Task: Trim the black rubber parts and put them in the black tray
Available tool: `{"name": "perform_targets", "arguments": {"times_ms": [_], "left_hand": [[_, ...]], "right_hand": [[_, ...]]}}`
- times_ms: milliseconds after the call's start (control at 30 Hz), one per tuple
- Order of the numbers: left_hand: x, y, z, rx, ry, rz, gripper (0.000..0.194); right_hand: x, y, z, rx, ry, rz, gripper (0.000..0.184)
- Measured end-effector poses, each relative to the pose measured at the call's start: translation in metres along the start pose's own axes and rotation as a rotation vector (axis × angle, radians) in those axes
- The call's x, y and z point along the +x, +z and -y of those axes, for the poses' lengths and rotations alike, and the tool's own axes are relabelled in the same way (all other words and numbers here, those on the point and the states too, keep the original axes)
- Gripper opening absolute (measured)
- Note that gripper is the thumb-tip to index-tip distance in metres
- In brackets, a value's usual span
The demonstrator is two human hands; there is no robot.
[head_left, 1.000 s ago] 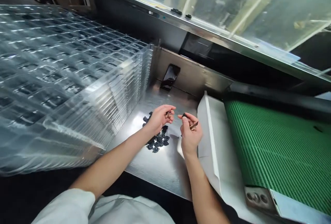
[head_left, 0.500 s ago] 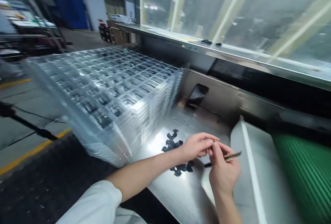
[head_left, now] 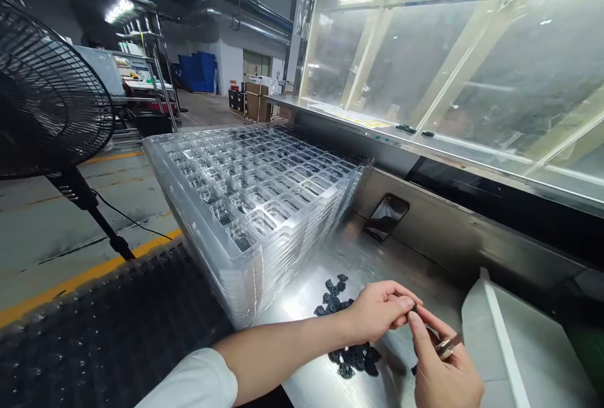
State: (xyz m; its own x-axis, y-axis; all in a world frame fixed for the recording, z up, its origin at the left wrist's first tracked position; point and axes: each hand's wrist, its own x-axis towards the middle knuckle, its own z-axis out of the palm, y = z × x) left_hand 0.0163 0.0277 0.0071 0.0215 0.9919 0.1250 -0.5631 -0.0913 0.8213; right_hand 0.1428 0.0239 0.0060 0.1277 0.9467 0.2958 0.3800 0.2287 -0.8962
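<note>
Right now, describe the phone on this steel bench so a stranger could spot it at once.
Find the tall stack of clear plastic trays on the stainless steel bench. Just right of it, a dark smartphone rests against the steel back wall, one glossy slab, unlike the small black parts scattered nearer.

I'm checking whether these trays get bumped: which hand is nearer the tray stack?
The left hand is nearer, to the right of the stack of clear plastic trays and not touching it. The right hand is farther away, beyond the left hand from the stack.
</note>
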Motion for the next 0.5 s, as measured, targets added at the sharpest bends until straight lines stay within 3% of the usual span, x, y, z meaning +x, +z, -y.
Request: {"name": "perform_targets", "arguments": {"times_ms": [100,267,500], "left_hand": [[0.002,-0.001,0.004,0.038,0.038,-0.027,0.05],[0.002,-0.003,0.007,0.109,0.044,-0.033,0.045],[0.0,-0.003,0.003,0.169,0.073,0.031,0.04]], "right_hand": [[0.003,0.0,0.007,-0.013,0.096,0.001,0.061],[0.006,0.001,0.012,0.04,0.117,0.03,0.062],[0.006,0.003,-0.002,0.076,-0.002,0.006,0.059]]}}
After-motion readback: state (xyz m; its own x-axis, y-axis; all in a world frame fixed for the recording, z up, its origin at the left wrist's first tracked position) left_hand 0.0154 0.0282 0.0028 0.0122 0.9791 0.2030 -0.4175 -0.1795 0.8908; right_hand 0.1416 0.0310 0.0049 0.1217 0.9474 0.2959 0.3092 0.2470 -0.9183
